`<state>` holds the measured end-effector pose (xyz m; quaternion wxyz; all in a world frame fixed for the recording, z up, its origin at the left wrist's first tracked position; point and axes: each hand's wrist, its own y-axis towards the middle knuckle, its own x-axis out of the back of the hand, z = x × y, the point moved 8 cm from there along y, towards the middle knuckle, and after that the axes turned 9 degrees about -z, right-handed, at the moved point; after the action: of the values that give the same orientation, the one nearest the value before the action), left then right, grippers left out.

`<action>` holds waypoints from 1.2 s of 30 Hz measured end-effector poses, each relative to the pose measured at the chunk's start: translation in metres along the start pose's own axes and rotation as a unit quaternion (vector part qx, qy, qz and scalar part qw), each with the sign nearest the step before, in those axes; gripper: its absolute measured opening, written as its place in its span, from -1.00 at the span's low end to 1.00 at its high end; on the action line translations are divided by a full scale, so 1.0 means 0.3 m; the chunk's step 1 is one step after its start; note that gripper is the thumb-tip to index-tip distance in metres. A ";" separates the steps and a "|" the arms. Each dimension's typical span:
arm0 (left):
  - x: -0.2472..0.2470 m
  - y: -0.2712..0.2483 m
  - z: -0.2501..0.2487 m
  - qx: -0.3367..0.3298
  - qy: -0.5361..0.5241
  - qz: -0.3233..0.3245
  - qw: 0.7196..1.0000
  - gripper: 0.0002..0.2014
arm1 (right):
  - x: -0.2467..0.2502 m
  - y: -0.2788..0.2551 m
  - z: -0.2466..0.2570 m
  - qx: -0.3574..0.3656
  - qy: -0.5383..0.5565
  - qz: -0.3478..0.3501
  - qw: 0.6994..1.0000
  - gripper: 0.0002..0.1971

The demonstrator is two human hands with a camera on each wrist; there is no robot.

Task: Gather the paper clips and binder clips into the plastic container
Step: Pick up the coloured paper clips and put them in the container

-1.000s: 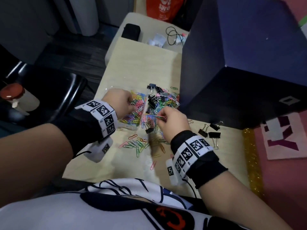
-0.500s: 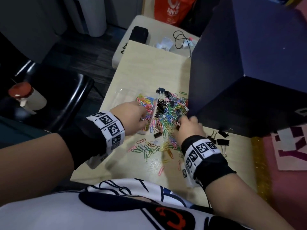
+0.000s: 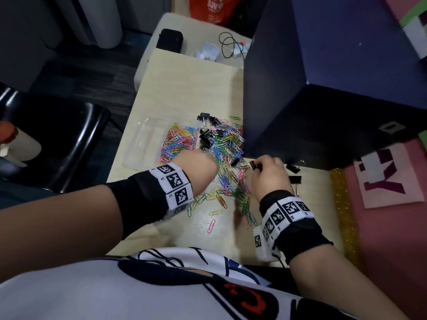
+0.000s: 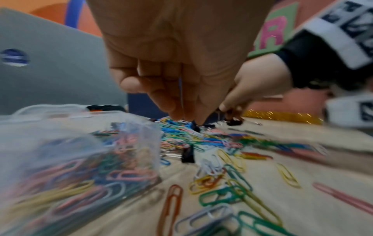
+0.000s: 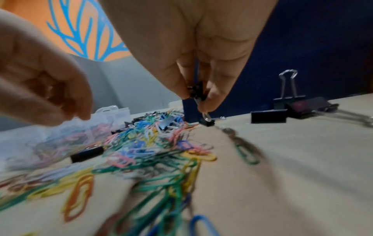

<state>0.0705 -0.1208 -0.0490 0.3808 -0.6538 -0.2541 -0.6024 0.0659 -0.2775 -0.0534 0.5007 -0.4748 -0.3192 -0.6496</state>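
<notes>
A clear plastic container (image 3: 143,144) lies left of centre on the table and holds coloured paper clips (image 3: 180,142). To its right is a loose pile of paper clips (image 3: 228,144) mixed with black binder clips (image 3: 205,135). My left hand (image 3: 208,155) reaches down to this pile. In the left wrist view its bunched fingertips (image 4: 177,115) touch the clips, with a thin blue wire between them. My right hand (image 3: 256,163) pinches a small black binder clip (image 5: 196,92) just above the table, right of the pile. More binder clips (image 5: 290,102) lie further right.
A tall dark blue box (image 3: 323,88) stands against the pile's right side. Loose paper clips (image 3: 217,199) are scattered towards me. A black chair (image 3: 69,139) is left of the table. A black case (image 3: 169,39) and a cable (image 3: 228,46) sit on the far surface.
My left hand has moved right from the container onto the loose pile. My right hand has shifted right, away from the pile's middle, and now pinches a binder clip.
</notes>
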 end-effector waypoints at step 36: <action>-0.116 0.012 -0.077 -0.021 0.078 0.051 0.995 -0.82 | -0.110 0.008 0.040 0.144 -0.088 0.131 0.977 -0.42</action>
<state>0.0546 -0.1371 -0.0843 0.4159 -0.6250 -0.1773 -0.6363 0.0734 -0.2560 -0.0802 0.6144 -0.4908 -0.3874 -0.4813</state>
